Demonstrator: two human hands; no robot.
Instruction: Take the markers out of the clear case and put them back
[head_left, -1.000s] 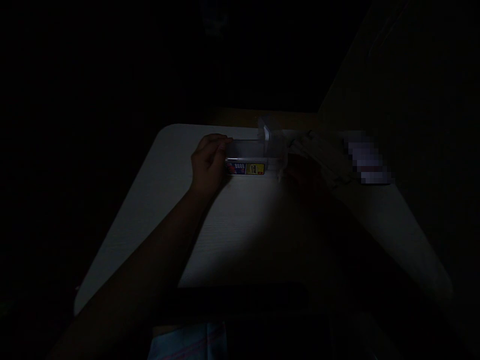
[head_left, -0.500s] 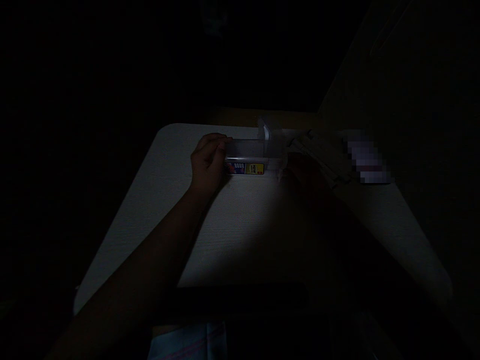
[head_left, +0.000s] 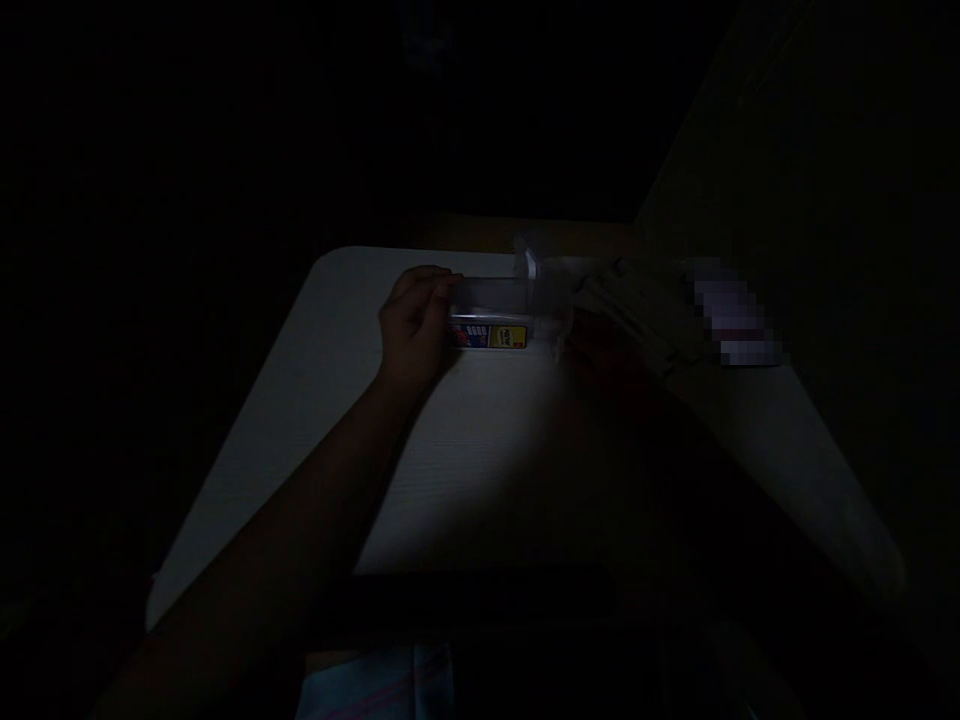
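Observation:
The scene is very dark. My left hand (head_left: pixel 415 325) rests on a white table (head_left: pixel 315 400), its fingers curled round the left end of a clear plastic box (head_left: pixel 499 305) with a yellow, red and blue label (head_left: pixel 489 337) on its front. My right hand (head_left: pixel 600 345) is a dim shape in shadow at the box's right end; its fingers cannot be made out.
A pale bundle of flat, strip-like things (head_left: pixel 645 310) lies on the table right of the box. A blurred-out patch (head_left: pixel 739 320) sits further right. Light striped cloth (head_left: pixel 375 685) shows at the bottom edge. Everything round the table is black.
Almost nothing: my left hand and the box have shifted very slightly to the left. My right hand stays in shadow at the box's right end.

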